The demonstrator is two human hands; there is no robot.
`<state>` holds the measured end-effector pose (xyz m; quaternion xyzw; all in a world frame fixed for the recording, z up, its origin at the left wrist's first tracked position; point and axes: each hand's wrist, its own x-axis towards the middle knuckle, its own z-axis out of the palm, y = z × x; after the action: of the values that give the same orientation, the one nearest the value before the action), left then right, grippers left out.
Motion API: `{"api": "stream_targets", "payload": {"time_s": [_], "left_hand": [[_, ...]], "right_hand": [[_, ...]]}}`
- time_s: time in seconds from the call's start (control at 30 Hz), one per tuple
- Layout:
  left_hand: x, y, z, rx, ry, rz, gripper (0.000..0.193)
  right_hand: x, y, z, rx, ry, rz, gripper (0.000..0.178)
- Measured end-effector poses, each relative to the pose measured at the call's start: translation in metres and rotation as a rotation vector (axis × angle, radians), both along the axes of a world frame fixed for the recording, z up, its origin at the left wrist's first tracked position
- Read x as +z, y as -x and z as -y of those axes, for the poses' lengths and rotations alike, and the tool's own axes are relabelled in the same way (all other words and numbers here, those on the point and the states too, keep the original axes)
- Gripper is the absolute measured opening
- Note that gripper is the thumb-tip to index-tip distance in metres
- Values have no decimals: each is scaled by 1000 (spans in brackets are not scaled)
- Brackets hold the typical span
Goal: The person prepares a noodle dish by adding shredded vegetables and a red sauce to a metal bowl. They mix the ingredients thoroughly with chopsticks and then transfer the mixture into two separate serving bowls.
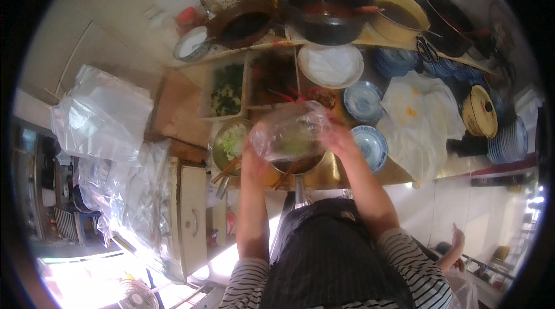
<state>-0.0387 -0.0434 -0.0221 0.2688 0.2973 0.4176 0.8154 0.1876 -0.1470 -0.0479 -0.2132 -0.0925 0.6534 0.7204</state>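
A clear plastic bag (292, 135) is stretched between my two hands above the front of the counter. My left hand (253, 150) holds its left side, and my right hand (337, 135) grips its right side. Both hands are somewhat blurred, and the bag partly covers the fingers. Under the bag sits a metal saucepan (299, 184), its handle pointing toward me; pale green stuff shows through the plastic. Just left of my left hand stands a pan of chopped pale green vegetable (231, 140), with wooden chopsticks (228, 169) beside it.
Trays of dark greens (227, 86) and red food lie behind. A black pot (325, 11) and a yellow basin (399, 14) stand on the back shelf. Blue-patterned plates (370, 147) are at right. Plastic bags (104, 112) hang at left. Another person's hand (454, 248) shows lower right.
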Motion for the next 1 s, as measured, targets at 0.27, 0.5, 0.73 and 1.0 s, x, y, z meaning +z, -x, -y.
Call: {"api": "stream_targets", "payload": {"time_s": [0.27,0.5,0.73,1.0], "left_hand": [[-25,5,4,-62,110,-146,10],[-43,-10,29,20,-54,-434,15],[-108,-112,146,-352,-133,-382,13],[-199,-172,156,-167,-627,-1183,30]], "right_hand": [[-8,-9,0,-5,66,161,28],[-53,-27,3,-55,343,1105,14],[-59,-113,51,-79,533,1572,14],[-53,-146,30,51,305,2225,19]]}}
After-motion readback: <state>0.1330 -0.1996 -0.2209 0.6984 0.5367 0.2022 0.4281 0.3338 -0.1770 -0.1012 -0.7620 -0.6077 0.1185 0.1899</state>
